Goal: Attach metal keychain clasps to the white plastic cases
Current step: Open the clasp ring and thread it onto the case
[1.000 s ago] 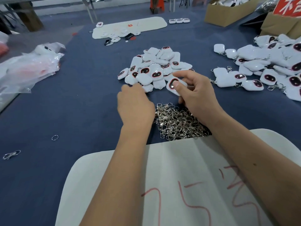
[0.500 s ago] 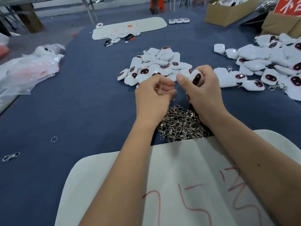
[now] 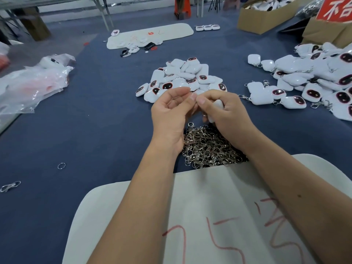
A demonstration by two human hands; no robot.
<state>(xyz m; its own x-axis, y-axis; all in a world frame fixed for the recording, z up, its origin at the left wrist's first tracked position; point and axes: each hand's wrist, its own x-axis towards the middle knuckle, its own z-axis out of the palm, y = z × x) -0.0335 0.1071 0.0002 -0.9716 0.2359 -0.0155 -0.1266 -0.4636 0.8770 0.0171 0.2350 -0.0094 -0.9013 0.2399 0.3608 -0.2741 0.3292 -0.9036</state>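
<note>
While the right hand (image 3: 226, 115) grips one white case (image 3: 216, 109) and the left hand (image 3: 171, 111) pinches something too small to tell, many cases (image 3: 182, 77) in the middle pile wait, and the right pile (image 3: 308, 80) has clasps on.

Clasp heap (image 3: 209, 147) lies centre, just beyond the near board (image 3: 209, 216). Pile of cases (image 3: 181, 77) sits behind it. Both hands meet between them: left hand (image 3: 171, 113), right hand (image 3: 226, 115). Cases with clasps attached (image 3: 304, 80) far right. Plastic bags (image 3: 32, 84) far left. Loose ring (image 3: 61, 165) and single clasp (image 3: 10, 186) near left.
</note>
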